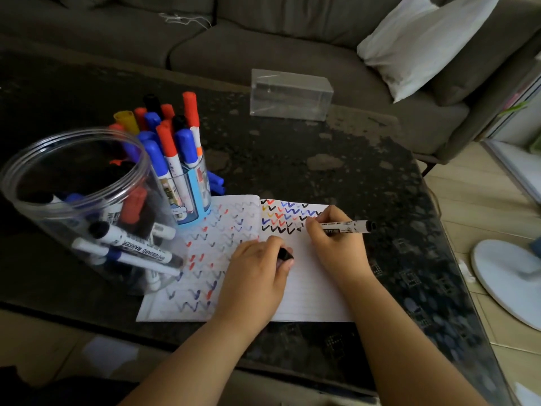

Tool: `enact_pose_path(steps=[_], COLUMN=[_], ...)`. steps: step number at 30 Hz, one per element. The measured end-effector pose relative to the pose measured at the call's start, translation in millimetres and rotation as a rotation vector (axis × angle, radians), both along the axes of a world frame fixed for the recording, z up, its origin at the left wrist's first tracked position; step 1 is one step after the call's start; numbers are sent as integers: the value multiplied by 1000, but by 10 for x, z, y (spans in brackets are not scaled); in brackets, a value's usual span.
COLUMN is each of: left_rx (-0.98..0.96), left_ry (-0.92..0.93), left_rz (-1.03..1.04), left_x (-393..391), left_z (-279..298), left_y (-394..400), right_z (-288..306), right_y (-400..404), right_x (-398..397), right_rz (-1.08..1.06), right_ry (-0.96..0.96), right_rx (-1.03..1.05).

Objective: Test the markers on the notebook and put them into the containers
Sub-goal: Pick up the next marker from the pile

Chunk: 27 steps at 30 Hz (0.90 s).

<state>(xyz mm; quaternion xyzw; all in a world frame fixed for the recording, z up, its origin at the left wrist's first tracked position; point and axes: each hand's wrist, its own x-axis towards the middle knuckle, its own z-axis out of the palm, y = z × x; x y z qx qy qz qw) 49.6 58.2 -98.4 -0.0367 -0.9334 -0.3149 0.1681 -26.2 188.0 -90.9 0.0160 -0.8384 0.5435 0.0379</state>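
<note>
An open lined notebook [310,288] lies on the dark table, covered with rows of black, red, blue and yellow check marks. My right hand [336,238] grips a black whiteboard marker [348,226], its tip on the right page by the black marks. My left hand [257,271] rests on the notebook and pinches the marker's black cap [285,254]. A large clear jar [73,206] at the left holds several markers lying inside. Behind it a small blue-based cup [190,194] stands packed with upright red, blue, black and yellow markers.
A clear rectangular plastic box [291,95] sits at the table's far side. A blue marker [218,183] lies behind the cup. A grey sofa with a white pillow [418,42] is beyond. A white fan base [509,282] stands on the floor to the right.
</note>
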Motion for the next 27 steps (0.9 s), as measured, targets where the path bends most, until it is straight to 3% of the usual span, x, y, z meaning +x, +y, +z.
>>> enact_pose_path(steps=[8,19,27], left_rx=[-9,29,31], left_ry=[24,10,-156], left_rz=[4,6,-15], left_x=[10,-1,14], left_z=[2,-31,94], left_y=[5,-9,-10], right_z=[-15,23,299], right_y=[-14,15,63], right_x=[-28,2,234], right_rz=[26,-83,-158], right_ry=[-1,-54,-212], right_rx=[80,-76,-280])
